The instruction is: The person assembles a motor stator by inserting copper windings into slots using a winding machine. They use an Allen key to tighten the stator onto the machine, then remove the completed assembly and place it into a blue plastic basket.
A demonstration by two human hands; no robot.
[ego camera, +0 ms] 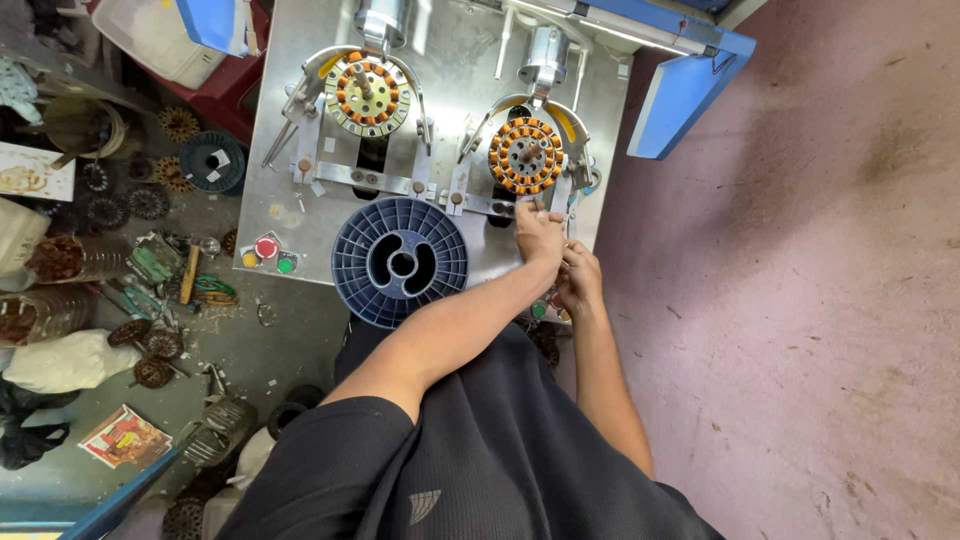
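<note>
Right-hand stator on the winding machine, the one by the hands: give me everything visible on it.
The right stator is a round ring of radial teeth wrapped in orange-copper wire coils around a dark metallic hub, seen face-on. It sits mounted on the steel machine plate, framed by a curved yellow-and-metal guide, under a cylindrical spindle head. All the teeth look wound. The left hand reaches up just below its lower edge, fingertips at the bracket there; actual contact cannot be told. The right hand is lower, apart from it.

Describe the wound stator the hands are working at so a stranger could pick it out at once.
Start at the upright steel machine panel, which carries two round stators. Take the right one, the stator just above the left hand. Its coils are all orange copper, while its neighbour on the left shows mostly pale metal.
</note>
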